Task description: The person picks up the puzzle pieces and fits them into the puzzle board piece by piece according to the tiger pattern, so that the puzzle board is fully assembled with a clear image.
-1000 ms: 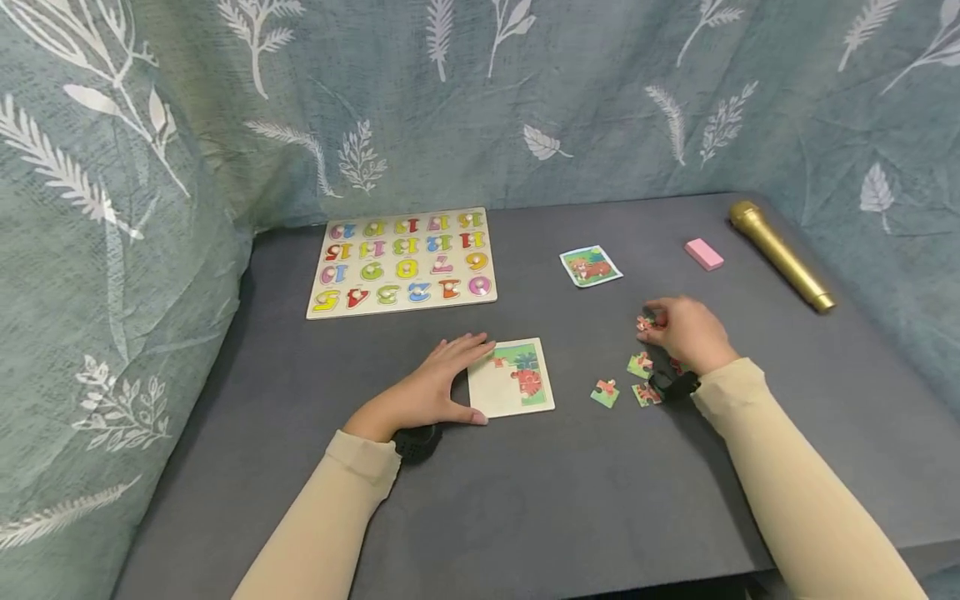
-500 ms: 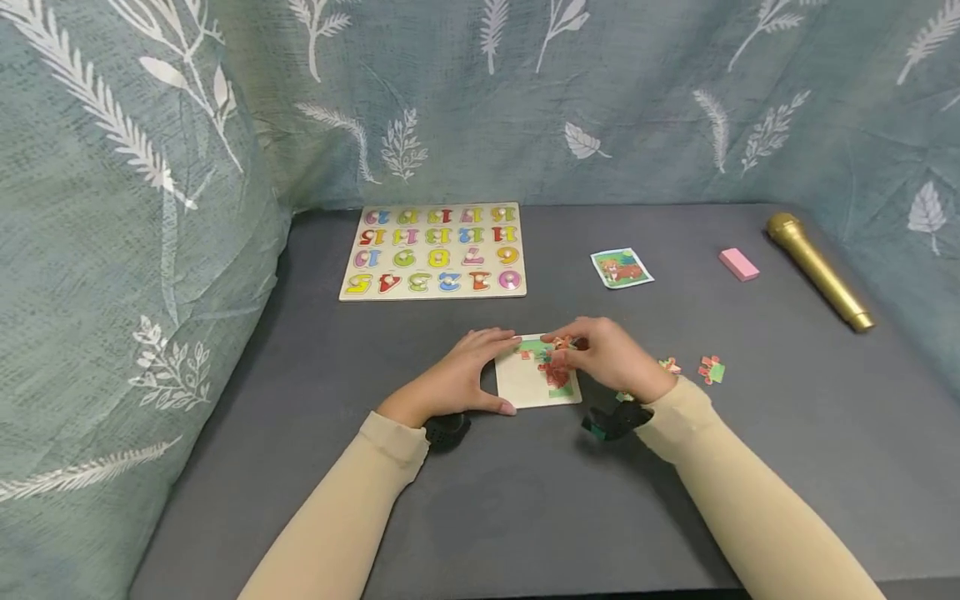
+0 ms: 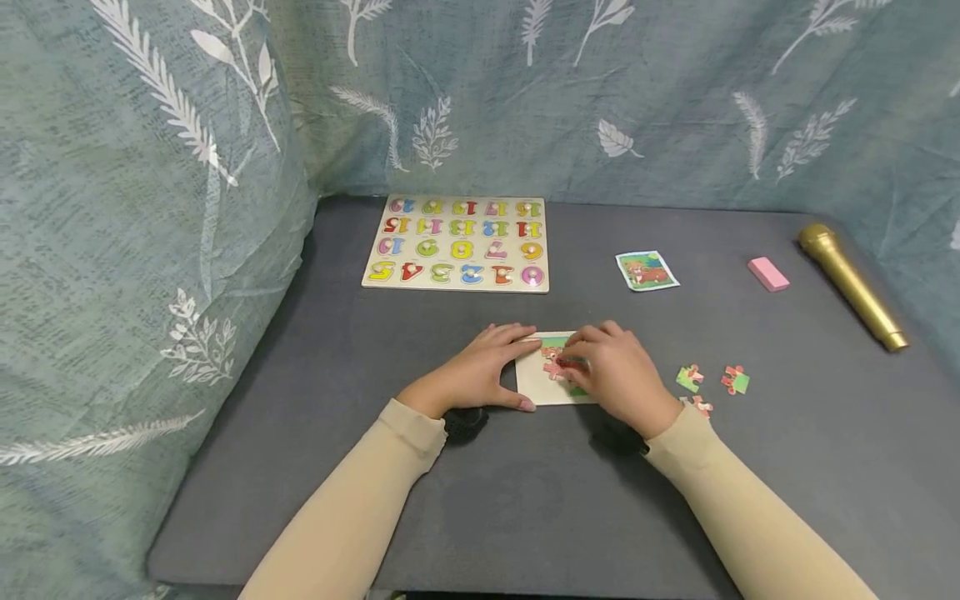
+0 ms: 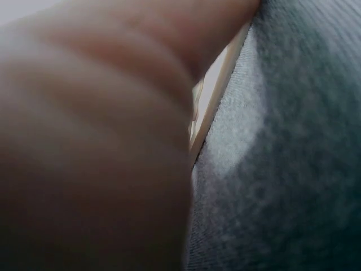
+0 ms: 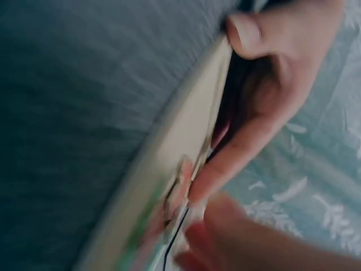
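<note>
My left hand (image 3: 482, 372) rests at the left side of a square cream puzzle board (image 3: 537, 387), thumb by the near corner, fairly straight fingers on the far one. The right wrist view shows that thumb (image 5: 247, 35) right at the board's corner. Over the board's right half, my right hand (image 3: 621, 379) has thumb and fingers bent together, pinching a reddish jigsaw piece (image 3: 554, 370) among the fitted green and red pieces. Its fingertips partly cover the picture. The left wrist view is mostly filled by blurred skin, with a sliver of board edge (image 4: 213, 106).
Several loose jigsaw pieces (image 3: 736, 381) lie right of the board, one partly behind the right wrist. Farther back are a number puzzle board (image 3: 455, 283), a small bear picture card (image 3: 647, 271), a pink block (image 3: 768, 274) and a gold cylinder (image 3: 853, 287).
The right hand has picked up a jigsaw piece from the loose ones and brought it left onto the board. The left hand stays at the board's edge. The head view has shifted.
</note>
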Available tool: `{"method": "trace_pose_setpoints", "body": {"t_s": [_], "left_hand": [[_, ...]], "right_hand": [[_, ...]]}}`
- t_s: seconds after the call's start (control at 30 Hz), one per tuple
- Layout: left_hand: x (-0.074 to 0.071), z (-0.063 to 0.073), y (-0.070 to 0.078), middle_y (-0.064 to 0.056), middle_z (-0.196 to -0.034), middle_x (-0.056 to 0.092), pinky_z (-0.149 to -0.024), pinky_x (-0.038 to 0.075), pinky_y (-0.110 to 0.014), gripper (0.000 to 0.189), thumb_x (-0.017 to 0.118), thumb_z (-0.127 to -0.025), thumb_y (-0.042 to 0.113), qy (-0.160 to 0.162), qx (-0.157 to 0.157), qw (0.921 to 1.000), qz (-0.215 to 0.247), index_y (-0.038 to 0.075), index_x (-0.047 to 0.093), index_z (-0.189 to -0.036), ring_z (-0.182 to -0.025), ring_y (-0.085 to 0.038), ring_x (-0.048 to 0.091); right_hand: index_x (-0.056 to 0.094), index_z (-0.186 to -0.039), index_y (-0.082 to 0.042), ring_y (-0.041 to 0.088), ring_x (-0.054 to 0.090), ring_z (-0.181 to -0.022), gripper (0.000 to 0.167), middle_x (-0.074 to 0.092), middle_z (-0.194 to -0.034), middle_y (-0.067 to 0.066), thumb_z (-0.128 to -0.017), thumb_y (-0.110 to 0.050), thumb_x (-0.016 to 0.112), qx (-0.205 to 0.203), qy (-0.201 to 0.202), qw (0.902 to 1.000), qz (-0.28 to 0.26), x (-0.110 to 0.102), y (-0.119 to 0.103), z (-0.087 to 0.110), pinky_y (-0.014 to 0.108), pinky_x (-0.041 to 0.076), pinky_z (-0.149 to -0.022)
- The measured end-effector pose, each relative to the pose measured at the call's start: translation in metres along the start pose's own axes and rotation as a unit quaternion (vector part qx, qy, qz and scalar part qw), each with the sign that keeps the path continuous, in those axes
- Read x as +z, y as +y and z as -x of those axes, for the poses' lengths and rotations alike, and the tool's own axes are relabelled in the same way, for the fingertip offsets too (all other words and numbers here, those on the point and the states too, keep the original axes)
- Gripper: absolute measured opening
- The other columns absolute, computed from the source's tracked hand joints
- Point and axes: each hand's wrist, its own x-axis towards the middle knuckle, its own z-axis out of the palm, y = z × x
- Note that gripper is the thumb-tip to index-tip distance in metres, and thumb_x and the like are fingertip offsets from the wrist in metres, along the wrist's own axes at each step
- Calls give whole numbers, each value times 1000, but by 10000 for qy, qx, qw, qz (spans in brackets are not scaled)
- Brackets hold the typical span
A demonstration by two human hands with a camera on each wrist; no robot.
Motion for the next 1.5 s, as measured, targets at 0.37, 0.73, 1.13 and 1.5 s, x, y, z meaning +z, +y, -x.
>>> {"method": "trace_pose_setpoints", "body": {"t_s": [0.37, 0.73, 1.13, 1.5], "left_hand": [[-7, 1, 1, -9, -171, 26, -129, 2, -47, 96, 86, -88, 44, -36, 50, 10000, -3, 11, 38, -163, -160, -30, 14], [-6, 0, 4, -11, -170, 28, -129, 3, -48, 95, 87, -87, 43, -2, 190, 9998, -4, 9, 39, -163, -160, -31, 15], [-3, 11, 1, -11, -171, 25, -129, 2, -49, 95, 85, -89, 44, 13, 151, 9999, 68, 9, 38, -163, -160, -32, 14], [-4, 48, -15, -15, -168, 31, -128, 6, -54, 105, 90, -85, 38, 409, -300, 9983, 281, 5, 32, -165, -158, -36, 20]], "right_hand": [[75, -129, -17, 33, 50, -138, 39, 67, -139, -1, -92, -27, 84, -714, -601, 9951, 312, -9, 6, 9, 64, 46, -104], [72, -134, -13, 36, 53, -134, 44, 66, -141, 3, -93, -27, 83, -478, -756, 9953, 377, -15, -3, 15, 59, 46, -107], [69, -138, -11, 39, 49, -138, 45, 56, -150, 13, -98, -28, 78, -36, -807, 9967, 4, -17, -4, 18, 64, 44, -107], [68, -100, 2, 20, 61, -75, 28, 65, -82, 6, -85, -10, 87, 1432, -1272, 9768, -959, -48, 82, 32, 39, 52, -70]]}}
